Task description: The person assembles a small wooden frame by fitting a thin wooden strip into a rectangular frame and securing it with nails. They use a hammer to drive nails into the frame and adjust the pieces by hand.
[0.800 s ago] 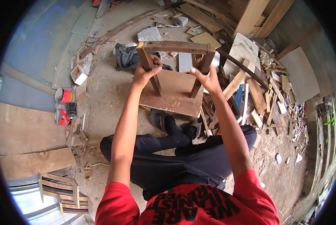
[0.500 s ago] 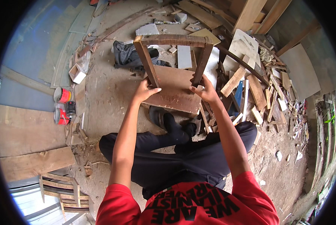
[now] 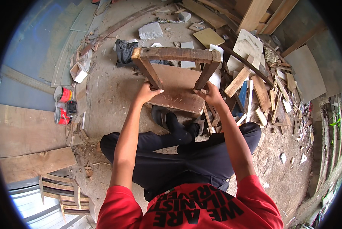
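Observation:
A dark brown wooden frame [image 3: 178, 54], made of two side pieces joined by a crossbar, stands in front of me with its crossbar at the far end. My left hand [image 3: 146, 94] is closed around the near end of its left side piece, thumb pointing inward. Around the right side piece, my right hand [image 3: 211, 94] grips in the same way. Under and behind the frame is a brown wooden panel [image 3: 174, 78] with scratched marks on its near face. Whether frame and panel are joined, I cannot tell.
Scrap wood [image 3: 260, 93] is heaped on the right, with a blue saw blade [image 3: 242, 95] among it. Paint cans [image 3: 63, 115] stand to the left. A black plastic bag [image 3: 125, 51] lies beyond the frame. My crossed legs [image 3: 178, 152] are close below.
The frame's crossbar has come down and nearer to me as the frame tilts. Both hands keep their grip in nearly the same place.

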